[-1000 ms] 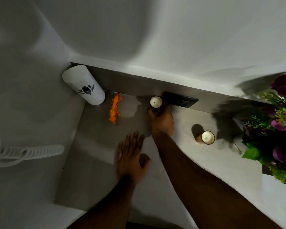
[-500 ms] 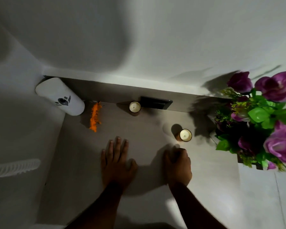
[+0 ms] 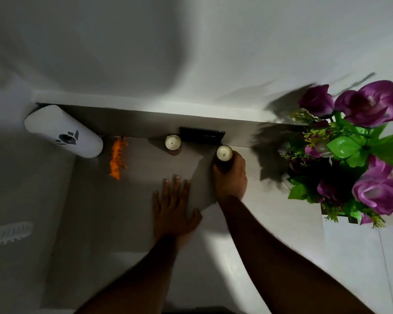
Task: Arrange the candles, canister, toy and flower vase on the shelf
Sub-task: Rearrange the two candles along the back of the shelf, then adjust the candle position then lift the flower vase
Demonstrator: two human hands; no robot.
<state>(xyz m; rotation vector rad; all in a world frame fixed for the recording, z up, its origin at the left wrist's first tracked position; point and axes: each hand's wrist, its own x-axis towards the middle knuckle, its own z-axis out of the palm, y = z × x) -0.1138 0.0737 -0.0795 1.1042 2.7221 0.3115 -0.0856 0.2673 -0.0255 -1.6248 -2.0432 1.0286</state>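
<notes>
On the grey shelf (image 3: 95,211), a white canister (image 3: 63,131) with a dark logo stands in the back left corner. An orange toy (image 3: 117,157) lies just right of it. One candle (image 3: 173,142) stands alone at the back wall. My right hand (image 3: 230,175) is shut on the second candle (image 3: 224,153), holding it near the back wall, right of the first. My left hand (image 3: 174,206) lies flat on the shelf, fingers spread, holding nothing. The flower vase's purple flowers and green leaves (image 3: 354,152) fill the right side; the vase itself is hidden beneath them.
A black rectangular plate (image 3: 202,134) sits on the back wall between the two candles. White walls close the shelf at the back and left. A white coiled cord (image 3: 8,233) hangs at the far left, below shelf level.
My right hand let go of the first candle at the back wall, pulled back, then took the second candle and moved it back toward the wall. My left hand stayed flat.
</notes>
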